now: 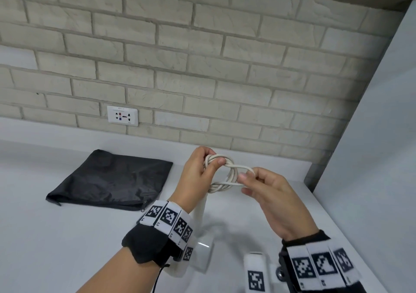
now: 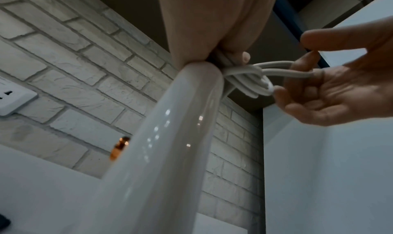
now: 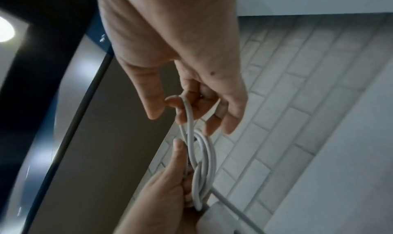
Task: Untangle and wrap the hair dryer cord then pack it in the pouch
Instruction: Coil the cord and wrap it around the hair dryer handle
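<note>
Left hand (image 1: 198,168) raised, fingers curled round coiled white rubbery cord (image 1: 225,173) and glossy white hair dryer handle (image 2: 170,136), right hand (image 1: 267,193) pinching one loop, flat black fabric pouch (image 1: 112,180) on white surface (image 1: 67,236)

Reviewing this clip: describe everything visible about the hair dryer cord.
The cord is off-white, smooth and round, rubbery-looking. It is gathered into several loose loops held in the air above the counter, near the end of the dryer's glossy white handle. The left hand grips the bundle, thumb pressed across the strands; the right hand pinches one loop drawn out sideways. In the right wrist view, a strand runs down from the coil. No plug is visible.
</note>
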Motion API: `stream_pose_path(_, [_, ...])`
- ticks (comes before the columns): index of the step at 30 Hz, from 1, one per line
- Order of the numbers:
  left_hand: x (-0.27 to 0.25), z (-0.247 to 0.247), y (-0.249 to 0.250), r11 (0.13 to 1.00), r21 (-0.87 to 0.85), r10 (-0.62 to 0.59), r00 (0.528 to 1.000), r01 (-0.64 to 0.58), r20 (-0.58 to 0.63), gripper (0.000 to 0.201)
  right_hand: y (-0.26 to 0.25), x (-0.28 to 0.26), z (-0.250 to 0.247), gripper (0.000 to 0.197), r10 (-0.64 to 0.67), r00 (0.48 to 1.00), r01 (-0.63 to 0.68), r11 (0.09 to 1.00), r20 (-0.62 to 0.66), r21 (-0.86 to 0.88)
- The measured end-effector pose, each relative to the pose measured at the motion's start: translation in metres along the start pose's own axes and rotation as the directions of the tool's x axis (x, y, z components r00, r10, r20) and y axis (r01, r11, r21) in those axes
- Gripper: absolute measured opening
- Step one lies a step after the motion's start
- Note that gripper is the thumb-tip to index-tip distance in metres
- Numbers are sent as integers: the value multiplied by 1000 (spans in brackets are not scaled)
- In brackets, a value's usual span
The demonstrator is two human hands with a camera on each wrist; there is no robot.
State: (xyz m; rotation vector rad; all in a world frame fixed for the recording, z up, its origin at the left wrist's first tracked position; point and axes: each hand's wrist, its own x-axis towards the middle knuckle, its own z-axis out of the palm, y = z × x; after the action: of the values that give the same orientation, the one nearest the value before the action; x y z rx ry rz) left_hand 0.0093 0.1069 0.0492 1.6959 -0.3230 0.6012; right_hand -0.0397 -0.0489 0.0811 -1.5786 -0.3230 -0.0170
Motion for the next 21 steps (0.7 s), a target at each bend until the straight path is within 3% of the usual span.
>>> stream_pose_path(2, [0, 1, 0, 999, 34, 24, 1000, -24, 0, 8, 4, -4, -6, 21, -57, 998, 56, 998, 14, 28])
stream_pose_path(6, [3, -1, -1, 991, 122, 53, 999, -53, 0, 19, 10, -6, -16, 8, -113, 993, 112, 994, -30, -17])
stream_pose_path(12, [9, -6, -4, 987, 159, 17, 999, -10, -45, 15, 12, -2, -44, 11, -196, 974, 140, 914, -111, -382])
stream_pose_path(16, [11, -5, -6, 985, 169, -7, 998, 17, -61, 17, 14, -3, -62, 15, -154, 964, 108, 971, -217, -212])
stream_pose_path(19, [13, -5, -6, 983, 181, -3, 998, 15, -69, 13, 13, -5, -61, 22, -92, 986, 106, 990, -142, 91])
stream_pose_path(21, [14, -5, -5, 982, 190, -9, 998, 20, -58, 13, 10, -5, -59, 34, -85, 994, 97, 977, -69, 192])
